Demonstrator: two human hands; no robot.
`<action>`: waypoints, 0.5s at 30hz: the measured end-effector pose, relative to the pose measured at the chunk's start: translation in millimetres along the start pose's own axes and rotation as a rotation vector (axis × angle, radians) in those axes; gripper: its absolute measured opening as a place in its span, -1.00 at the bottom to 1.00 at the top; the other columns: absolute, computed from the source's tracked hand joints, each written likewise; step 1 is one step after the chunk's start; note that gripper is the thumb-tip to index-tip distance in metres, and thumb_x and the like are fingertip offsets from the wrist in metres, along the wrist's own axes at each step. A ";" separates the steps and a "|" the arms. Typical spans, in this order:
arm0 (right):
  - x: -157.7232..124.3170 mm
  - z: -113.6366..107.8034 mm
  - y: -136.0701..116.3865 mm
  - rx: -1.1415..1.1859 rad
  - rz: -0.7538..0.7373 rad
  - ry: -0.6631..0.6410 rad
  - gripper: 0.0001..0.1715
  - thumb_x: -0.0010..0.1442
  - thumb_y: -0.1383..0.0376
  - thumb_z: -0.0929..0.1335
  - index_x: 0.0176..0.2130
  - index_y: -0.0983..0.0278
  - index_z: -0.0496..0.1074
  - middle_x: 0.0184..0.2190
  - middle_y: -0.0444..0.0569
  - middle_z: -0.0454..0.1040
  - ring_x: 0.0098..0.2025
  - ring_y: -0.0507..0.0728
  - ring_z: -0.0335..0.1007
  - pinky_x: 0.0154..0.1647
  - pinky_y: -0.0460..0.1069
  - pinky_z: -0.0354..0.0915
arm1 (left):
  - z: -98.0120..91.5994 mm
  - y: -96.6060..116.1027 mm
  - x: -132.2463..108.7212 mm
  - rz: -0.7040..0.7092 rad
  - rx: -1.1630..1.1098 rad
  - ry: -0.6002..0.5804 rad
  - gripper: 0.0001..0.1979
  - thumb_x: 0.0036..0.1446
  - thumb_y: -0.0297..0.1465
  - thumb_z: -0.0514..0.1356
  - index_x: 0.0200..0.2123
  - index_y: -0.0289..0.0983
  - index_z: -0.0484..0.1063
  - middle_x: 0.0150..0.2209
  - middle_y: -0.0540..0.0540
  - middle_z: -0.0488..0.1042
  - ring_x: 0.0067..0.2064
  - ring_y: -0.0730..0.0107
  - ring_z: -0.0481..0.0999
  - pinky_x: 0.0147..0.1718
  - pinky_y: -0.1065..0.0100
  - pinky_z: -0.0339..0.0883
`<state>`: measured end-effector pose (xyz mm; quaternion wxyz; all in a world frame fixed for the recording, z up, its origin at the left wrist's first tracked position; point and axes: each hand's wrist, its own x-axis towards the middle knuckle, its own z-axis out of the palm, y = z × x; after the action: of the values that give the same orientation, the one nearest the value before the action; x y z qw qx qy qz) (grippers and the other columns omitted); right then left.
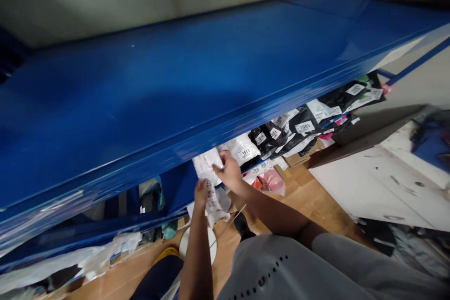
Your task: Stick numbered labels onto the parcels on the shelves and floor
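Both my hands hold a white plastic parcel (210, 174) with a printed label, just under the front edge of a blue metal shelf (168, 84). My left hand (201, 194) pinches its lower left side. My right hand (230, 171) grips its upper right edge, fingers curled. The parcel hangs upright between them. To the right, on the lower shelf level, lies a row of black and white bagged parcels (302, 126) with numbered white stickers.
The blue shelf top fills most of the view. A white flat panel (376, 187) lies on the wooden floor (302, 197) at the right. Pink and clear bags (269, 180) sit below the parcels. Plastic wrapping (70, 262) lies at lower left.
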<state>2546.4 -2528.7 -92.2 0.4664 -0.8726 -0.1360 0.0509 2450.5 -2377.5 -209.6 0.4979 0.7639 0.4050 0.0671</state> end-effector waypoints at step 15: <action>-13.6 -55.7 39.7 -0.109 -0.087 0.111 -0.29 0.18 0.14 0.36 0.21 0.34 0.14 0.15 0.22 0.26 0.09 0.27 0.37 0.06 0.13 0.41 | 39.9 18.3 -14.1 -0.065 -0.303 0.009 -0.68 0.25 -0.30 0.18 0.01 -0.35 0.42 -0.05 -0.18 0.52 -0.07 0.28 0.53 -0.01 0.14 0.41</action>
<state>2553.0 -2598.1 -94.4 0.4269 -0.8914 -0.1502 -0.0254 2471.4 -2418.5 -210.2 0.6074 0.6661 0.4173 0.1147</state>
